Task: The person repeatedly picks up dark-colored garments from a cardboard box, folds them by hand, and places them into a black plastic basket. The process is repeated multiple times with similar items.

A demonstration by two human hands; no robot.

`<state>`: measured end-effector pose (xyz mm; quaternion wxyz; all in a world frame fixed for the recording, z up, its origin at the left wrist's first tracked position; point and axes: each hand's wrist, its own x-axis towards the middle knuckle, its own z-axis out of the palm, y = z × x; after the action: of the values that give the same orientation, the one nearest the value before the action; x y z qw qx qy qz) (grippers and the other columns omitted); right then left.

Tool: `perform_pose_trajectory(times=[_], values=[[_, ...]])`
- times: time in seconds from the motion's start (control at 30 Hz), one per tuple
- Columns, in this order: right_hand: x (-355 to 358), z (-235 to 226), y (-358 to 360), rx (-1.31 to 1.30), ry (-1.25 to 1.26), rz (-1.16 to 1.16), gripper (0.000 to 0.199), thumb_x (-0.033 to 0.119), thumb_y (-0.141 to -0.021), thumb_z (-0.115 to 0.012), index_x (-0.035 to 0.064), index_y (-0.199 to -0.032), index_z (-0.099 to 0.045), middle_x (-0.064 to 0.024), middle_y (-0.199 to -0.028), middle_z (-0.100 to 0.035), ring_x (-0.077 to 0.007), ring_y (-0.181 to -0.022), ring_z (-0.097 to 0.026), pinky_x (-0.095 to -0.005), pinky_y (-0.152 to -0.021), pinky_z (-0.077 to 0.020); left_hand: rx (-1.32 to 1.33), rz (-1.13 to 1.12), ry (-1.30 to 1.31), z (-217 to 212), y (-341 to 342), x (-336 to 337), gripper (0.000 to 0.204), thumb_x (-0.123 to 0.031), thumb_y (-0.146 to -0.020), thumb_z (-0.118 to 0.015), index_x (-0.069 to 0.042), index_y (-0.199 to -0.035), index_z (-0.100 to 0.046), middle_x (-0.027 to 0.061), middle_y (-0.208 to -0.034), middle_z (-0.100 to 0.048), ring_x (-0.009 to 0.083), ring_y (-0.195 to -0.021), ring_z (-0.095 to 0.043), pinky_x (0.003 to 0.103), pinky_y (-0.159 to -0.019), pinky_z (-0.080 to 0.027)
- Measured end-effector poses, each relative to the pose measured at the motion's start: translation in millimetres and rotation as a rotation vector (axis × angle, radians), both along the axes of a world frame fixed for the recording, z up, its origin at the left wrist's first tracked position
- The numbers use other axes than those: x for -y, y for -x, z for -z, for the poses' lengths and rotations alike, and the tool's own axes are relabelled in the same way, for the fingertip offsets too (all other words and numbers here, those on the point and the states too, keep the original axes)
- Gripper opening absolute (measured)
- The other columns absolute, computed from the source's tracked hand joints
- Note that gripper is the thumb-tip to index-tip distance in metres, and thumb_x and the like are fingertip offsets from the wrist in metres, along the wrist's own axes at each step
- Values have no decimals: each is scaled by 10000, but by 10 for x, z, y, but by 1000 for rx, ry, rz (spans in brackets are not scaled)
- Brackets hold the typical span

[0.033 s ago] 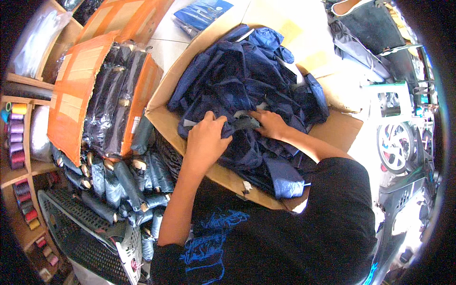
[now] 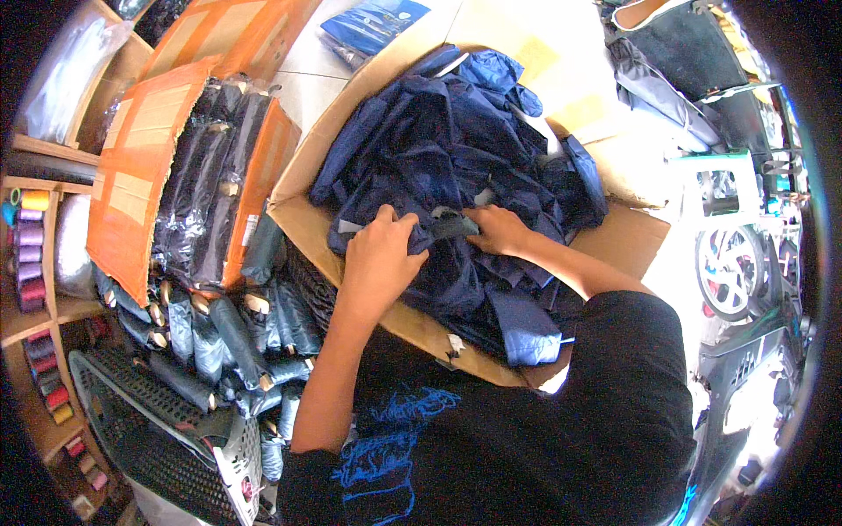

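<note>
A large open cardboard box [image 2: 303, 219] in front of me is heaped with navy blue fabric pieces [image 2: 438, 131]. My left hand [image 2: 381, 254] is closed on a fold of this fabric at the near side of the heap. My right hand [image 2: 500, 230] grips the other end of the same bunched strip of navy fabric [image 2: 452, 226], which is pulled tight between the two hands. Both forearms reach in from below, over my black shirt with a blue print.
To the left an orange cardboard box [image 2: 132, 184] holds dark rolled items in clear wrap, and several more rolls [image 2: 219, 342] lie loose below it. A black plastic basket [image 2: 140, 421] sits bottom left, thread spools [image 2: 31, 254] stand on the left shelves, and a blue packet [image 2: 373, 22] lies at the top.
</note>
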<state>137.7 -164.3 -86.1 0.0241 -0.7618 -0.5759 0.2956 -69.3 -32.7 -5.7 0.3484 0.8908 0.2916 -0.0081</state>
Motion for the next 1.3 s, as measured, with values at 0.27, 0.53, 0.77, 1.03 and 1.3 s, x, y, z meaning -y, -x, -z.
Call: perform_pose_trajectory(times=[0.27,0.53,0.77,1.03,1.3], values=[[-312,-686,-488,-215,137,-260,322,294,-753,-718,57,-968,-673,-182,-969,-646,-333,-984,-597,-415,-868,-454,320,4,-112,-84,-17,18,564,33,-654,-708,-109,-1173,-538,144,-1173,-477,380,-1097,-479,444,-966,-412],[-238,-1382,-460,-724,-341,325,324,80,-886,-586,26,-1205,-588,-14,-1061,-638,-104,-970,-554,-263,-879,-439,524,97,-133,-131,-25,-5,337,-305,-688,-775,-52,-863,-638,153,-1120,-540,347,-1075,-488,471,-942,-383],[-372,-1069,-160,-652,-450,292,259,52,-858,-588,-1,-1111,-574,-33,-1079,-624,-129,-1004,-545,-285,-894,-445,388,-35,131,-59,-110,-24,515,-430,-687,-785,-12,-952,-643,191,-1124,-581,373,-1065,-522,423,-981,-384],[-535,-1393,243,-758,-285,-252,391,106,-883,-622,-15,-1244,-529,-93,-1180,-575,-166,-1118,-512,-317,-976,-396,614,-323,93,50,-79,-122,406,-164,-696,-758,-19,-1048,-616,182,-1093,-599,385,-1101,-519,442,-948,-407],[-485,-1502,136,-1273,-527,92,531,362,-903,-593,-24,-1250,-485,-153,-1247,-527,-278,-1182,-525,-413,-1017,-413,850,-374,353,69,43,-160,270,38,-834,-540,21,-1095,-607,157,-1110,-642,300,-1066,-586,359,-965,-412]])
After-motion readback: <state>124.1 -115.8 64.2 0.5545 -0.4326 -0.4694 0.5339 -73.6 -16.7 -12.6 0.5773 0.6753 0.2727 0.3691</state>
